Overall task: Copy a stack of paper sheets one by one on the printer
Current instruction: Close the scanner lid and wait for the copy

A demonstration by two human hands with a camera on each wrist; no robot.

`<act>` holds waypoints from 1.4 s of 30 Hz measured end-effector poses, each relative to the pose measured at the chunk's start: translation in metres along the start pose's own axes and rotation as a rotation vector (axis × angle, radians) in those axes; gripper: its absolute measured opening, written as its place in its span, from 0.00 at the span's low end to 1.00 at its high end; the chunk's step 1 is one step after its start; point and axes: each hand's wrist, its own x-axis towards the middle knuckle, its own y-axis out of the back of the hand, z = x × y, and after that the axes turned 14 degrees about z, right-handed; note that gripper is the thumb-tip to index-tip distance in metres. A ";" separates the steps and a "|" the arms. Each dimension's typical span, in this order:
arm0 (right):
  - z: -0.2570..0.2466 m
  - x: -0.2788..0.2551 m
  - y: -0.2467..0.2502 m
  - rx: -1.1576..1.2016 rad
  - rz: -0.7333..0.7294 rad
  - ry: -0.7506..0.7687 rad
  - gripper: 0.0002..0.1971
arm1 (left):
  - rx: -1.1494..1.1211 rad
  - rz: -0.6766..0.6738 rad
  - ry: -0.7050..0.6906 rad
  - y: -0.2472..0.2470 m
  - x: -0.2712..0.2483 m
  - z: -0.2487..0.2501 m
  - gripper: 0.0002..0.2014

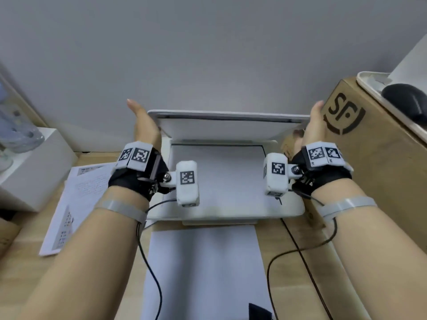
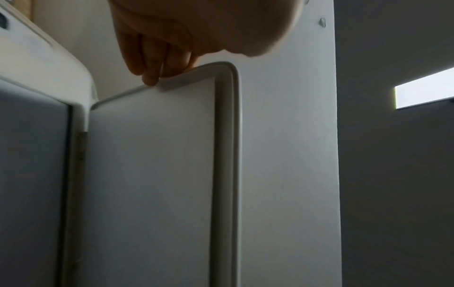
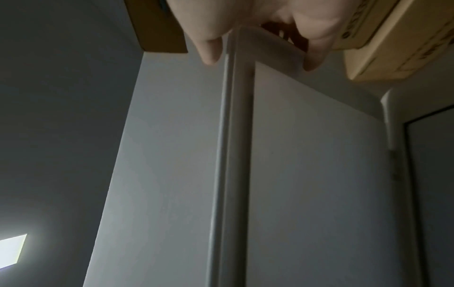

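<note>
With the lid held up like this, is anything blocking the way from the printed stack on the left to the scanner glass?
Nothing visible: the lid is raised off the glass, where a white sheet seems to lie already; the printed stack lies beside the printer.

White printer with lid raised, blank sheet on its glass
</note>
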 end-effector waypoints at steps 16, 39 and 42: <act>0.120 0.000 0.107 -0.599 -0.106 0.273 0.17 | 0.522 -0.072 -0.151 0.050 -0.039 -0.119 0.31; 0.135 0.003 0.097 -1.007 -0.136 0.332 0.26 | 1.183 -0.136 -0.658 0.094 0.016 -0.100 0.30; 0.135 0.005 0.097 -0.998 -0.163 0.326 0.27 | 1.292 -0.219 -0.633 0.095 0.020 -0.101 0.29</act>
